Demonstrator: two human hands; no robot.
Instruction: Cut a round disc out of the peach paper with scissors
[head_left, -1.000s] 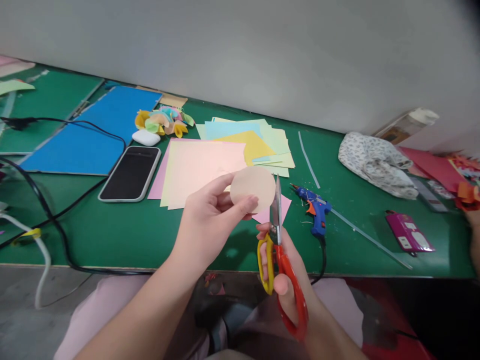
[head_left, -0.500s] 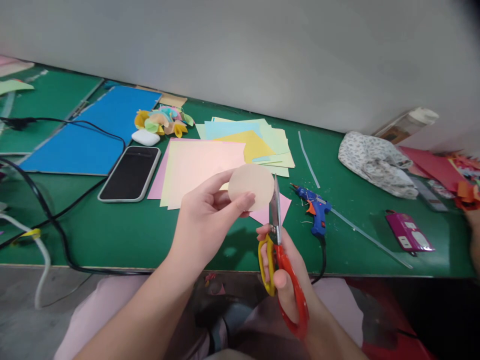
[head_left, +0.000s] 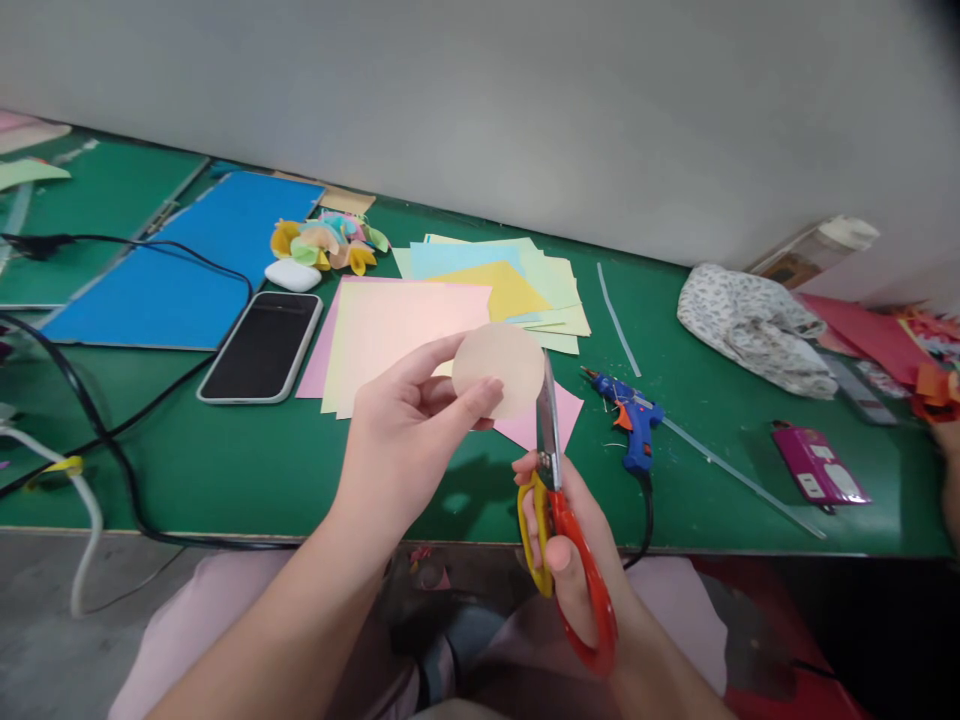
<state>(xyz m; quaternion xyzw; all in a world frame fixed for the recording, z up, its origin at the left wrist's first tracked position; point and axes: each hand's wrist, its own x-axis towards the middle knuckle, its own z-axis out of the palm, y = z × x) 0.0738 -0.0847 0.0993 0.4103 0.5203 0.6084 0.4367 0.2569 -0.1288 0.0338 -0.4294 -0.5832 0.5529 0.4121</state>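
My left hand [head_left: 409,430] pinches a round cream paper disc [head_left: 501,362] between thumb and fingers, above the front of the table. In my right hand [head_left: 581,540] is a pair of scissors [head_left: 587,575] with one red and one yellow handle loop, its blades pointing up and almost together. Those blades are at the disc's right edge; whether they touch the paper I cannot tell. Behind my left hand lie stacked pink and cream sheets [head_left: 405,330]. A pink paper piece [head_left: 559,418] shows behind the blades.
A blue glue gun [head_left: 636,420] lies right of the scissors, beside a long glue stick [head_left: 742,480]. To the left are a phone [head_left: 262,348], a white case [head_left: 293,275], folded paper flowers [head_left: 330,243] and black cables [head_left: 82,400]. Another person's hand [head_left: 946,440] shows at far right.
My left hand and the disc have shifted slightly left. The scissor blades have tipped a little left too, staying at the disc's right edge.
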